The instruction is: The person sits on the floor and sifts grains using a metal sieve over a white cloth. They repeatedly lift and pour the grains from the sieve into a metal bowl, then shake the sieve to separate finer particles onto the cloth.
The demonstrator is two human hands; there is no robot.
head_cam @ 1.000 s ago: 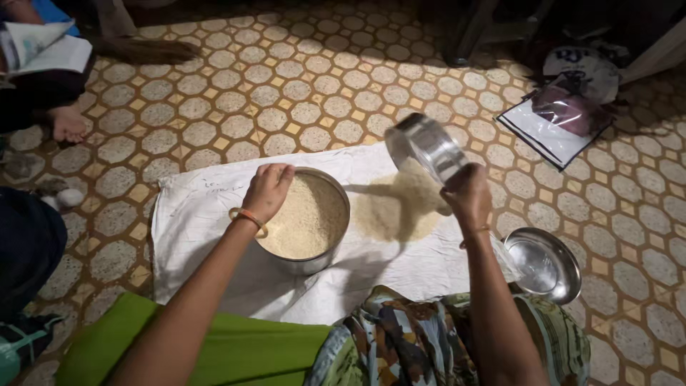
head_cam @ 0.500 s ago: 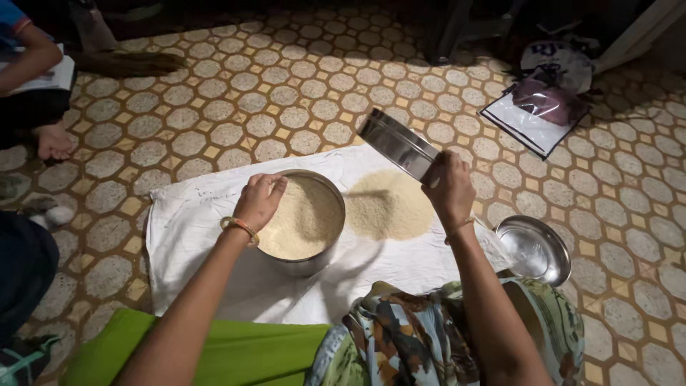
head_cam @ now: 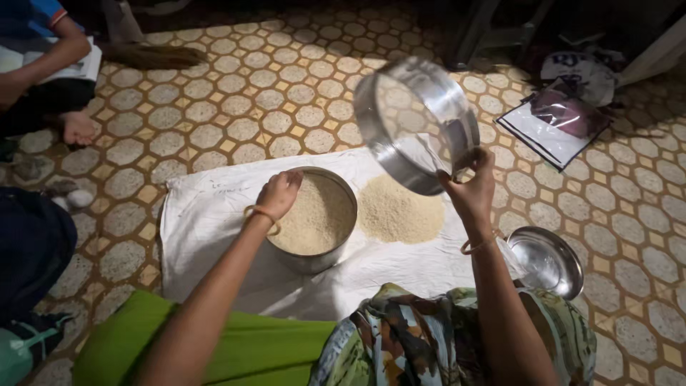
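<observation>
Your right hand (head_cam: 473,187) held the round steel sieve with a mesh bottom (head_cam: 416,123) up in the centre-right of the frame, fingers closed on its lower rim. The sieve stood tilted on edge, its open face turned toward you, above and slightly right of the loose mound of pale grain (head_cam: 400,210) lying on the white cloth (head_cam: 207,207) spread over the tiled floor. Your left hand (head_cam: 280,193) rested at the upper-left rim of the steel pot filled with pale grain (head_cam: 315,218), fingers curled down into the grain; whether they gripped any I could not tell. The pot sat just left of the mound, so your left hand was nearer it. A shallow steel plate (head_cam: 547,261) lay at lower right.
</observation>
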